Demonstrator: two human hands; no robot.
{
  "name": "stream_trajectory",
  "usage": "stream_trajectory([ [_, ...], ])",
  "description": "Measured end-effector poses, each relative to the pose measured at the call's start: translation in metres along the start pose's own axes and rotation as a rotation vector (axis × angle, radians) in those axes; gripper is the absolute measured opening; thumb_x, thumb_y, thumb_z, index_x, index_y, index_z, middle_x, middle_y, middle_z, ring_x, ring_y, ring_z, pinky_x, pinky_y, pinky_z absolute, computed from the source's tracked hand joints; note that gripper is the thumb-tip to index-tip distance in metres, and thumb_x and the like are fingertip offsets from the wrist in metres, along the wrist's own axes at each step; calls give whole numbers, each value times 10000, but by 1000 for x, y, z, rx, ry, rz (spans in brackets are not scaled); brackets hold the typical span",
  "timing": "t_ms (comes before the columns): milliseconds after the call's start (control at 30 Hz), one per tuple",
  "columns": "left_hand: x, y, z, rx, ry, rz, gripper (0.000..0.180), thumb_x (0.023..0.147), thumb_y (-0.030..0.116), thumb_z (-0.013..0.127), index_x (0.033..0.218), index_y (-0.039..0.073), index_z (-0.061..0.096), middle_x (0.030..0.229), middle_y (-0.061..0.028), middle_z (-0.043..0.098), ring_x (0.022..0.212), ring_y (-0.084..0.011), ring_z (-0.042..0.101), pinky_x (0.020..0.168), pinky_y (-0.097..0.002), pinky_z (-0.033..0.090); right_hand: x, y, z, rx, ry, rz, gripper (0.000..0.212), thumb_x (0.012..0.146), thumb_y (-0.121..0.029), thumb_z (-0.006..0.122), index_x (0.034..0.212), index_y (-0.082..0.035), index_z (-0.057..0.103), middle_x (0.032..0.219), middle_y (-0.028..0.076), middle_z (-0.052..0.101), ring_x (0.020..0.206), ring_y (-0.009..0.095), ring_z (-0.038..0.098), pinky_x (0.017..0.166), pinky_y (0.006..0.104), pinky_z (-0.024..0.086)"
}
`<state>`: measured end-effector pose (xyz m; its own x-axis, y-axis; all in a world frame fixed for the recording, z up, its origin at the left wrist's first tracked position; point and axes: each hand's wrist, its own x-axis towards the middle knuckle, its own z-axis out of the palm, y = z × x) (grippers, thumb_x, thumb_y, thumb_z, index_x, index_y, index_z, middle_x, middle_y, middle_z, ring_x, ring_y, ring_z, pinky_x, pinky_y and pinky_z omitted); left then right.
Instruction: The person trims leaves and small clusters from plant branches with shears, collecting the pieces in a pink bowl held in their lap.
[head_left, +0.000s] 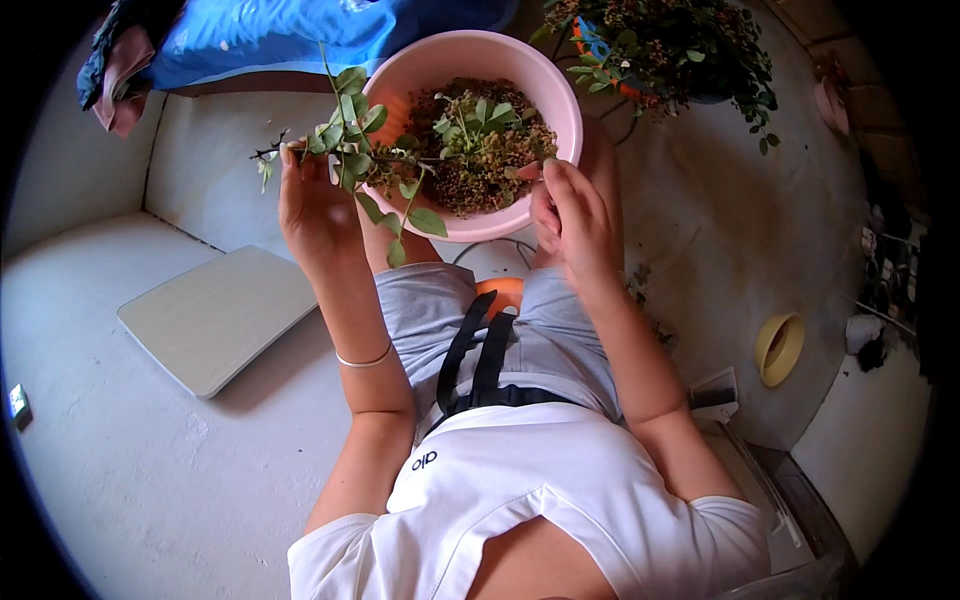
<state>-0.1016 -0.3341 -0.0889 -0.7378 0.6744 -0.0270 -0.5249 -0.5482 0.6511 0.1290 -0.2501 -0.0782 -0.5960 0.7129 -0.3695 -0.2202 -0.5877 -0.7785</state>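
My left hand (322,210) is closed in a pinch on the dark, thorny stem of a leafy branch (357,163). The branch stretches rightward over a pink plastic basin (571,100), its green leaves drooping past the near left rim. Small reddish-brown berry clusters (470,190), like peppercorns, fill the lower part of the basin, with some green leaves on top. At the basin's right rim is my right hand (578,220), thumb and fingers pressed together. A small reddish bit shows at its fingertips, too small to name.
Behind and right, a heap of berry-bearing branches (680,50) overhangs its container. A blue covering (270,35) drapes a low piece of furniture at the back left. On the floor lie a flat grey board (220,318) at left and a yellow bowl (780,350) at right.
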Motion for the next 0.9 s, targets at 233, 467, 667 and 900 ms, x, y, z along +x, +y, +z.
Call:
stream_trajectory([
  [233, -3, 1, 7, 66, -56, 92, 220, 915, 156, 485, 1049, 14, 587, 1045, -73, 582, 1026, -179, 491, 924, -334, 382, 6, -7, 5, -677, 133, -434, 294, 811, -190, 688, 975, 4, 540, 670, -5, 525, 624, 49, 506, 547, 188, 420],
  [467, -4, 3, 6, 97, -69, 96, 226, 907, 187, 495, 1081, 54, 551, 1119, -89, 549, 1103, -227, 478, 962, -401, 385, 15, -9, 11, -689, 92, -470, 239, 850, -129, 619, 1007, 27, 529, 814, 73, 628, 796, 110, 608, 720, 232, 483],
  [667, -7, 6, 11, -28, -125, 84, 191, 918, 208, 499, 1040, 76, 564, 1119, -78, 551, 1091, -220, 486, 959, -386, 385, -17, -29, -4, -237, -303, -80, 248, 953, -206, 461, 1034, 16, 535, 747, 13, 548, 658, 48, 501, 583, 189, 402],
  [900, -10, 14, 23, -55, -251, 231, 193, 944, 244, 470, 1006, 92, 571, 1082, -40, 517, 1081, -214, 487, 956, -394, 382, -33, -31, 25, -755, -132, -333, 292, 930, -222, 506, 1081, 27, 529, 841, 160, 636, 819, 193, 644, 694, 278, 481],
])
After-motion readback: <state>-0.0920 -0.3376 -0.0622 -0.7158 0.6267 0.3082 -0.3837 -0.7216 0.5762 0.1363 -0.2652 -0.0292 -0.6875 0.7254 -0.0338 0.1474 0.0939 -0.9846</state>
